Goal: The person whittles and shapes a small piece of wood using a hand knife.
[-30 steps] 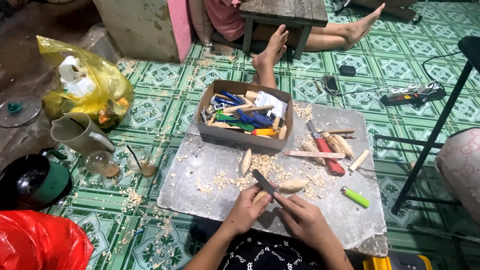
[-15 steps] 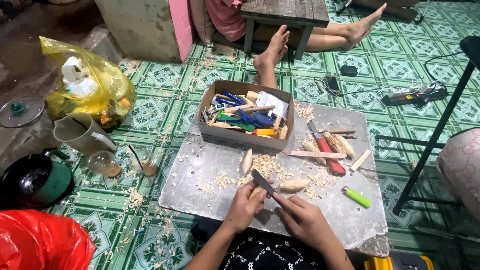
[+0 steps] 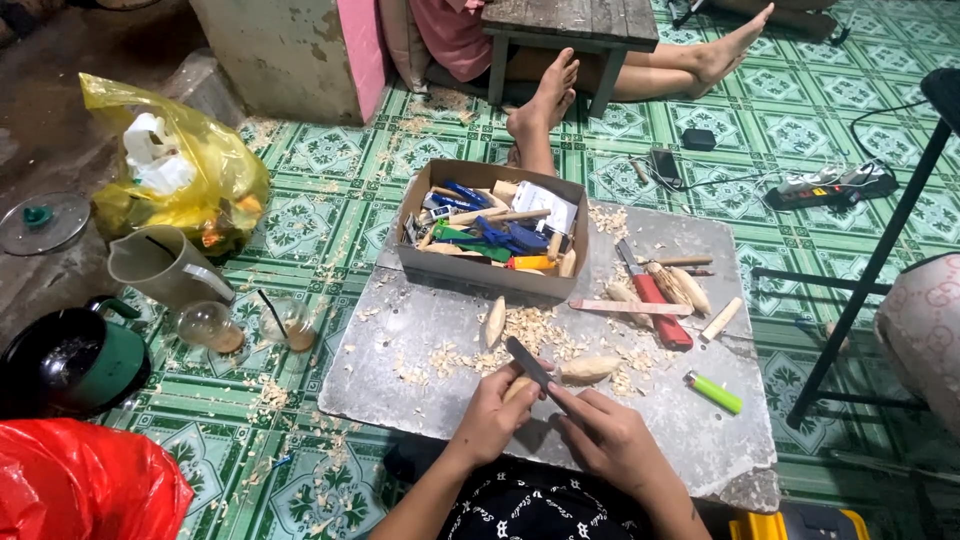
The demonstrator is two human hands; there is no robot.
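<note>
Gripping a small wood piece [image 3: 517, 388] in the left hand [image 3: 490, 418], bracing it low over the worktop [image 3: 400, 340]. Clamping the knife [image 3: 530, 364] in the right hand [image 3: 607, 436], blade angled onto the wood, letting shavings [image 3: 530, 330] fall there.

Slab [image 3: 420, 400]: grey stone or concrete, matt, rough edges, strewn with pale wood shavings [image 3: 530, 330]. Left hand [image 3: 495, 410] grips a pale, bare wood piece [image 3: 518, 388]; right hand [image 3: 605, 435] holds a knife [image 3: 528, 362] with dull dark metal blade. Box [image 3: 480, 268]: plain brown cardboard. Lighter [image 3: 714, 392]: glossy green plastic. Floor [image 3: 330, 230]: glazed patterned tile, smooth. Bag [image 3: 190, 170]: shiny yellow plastic film
</note>
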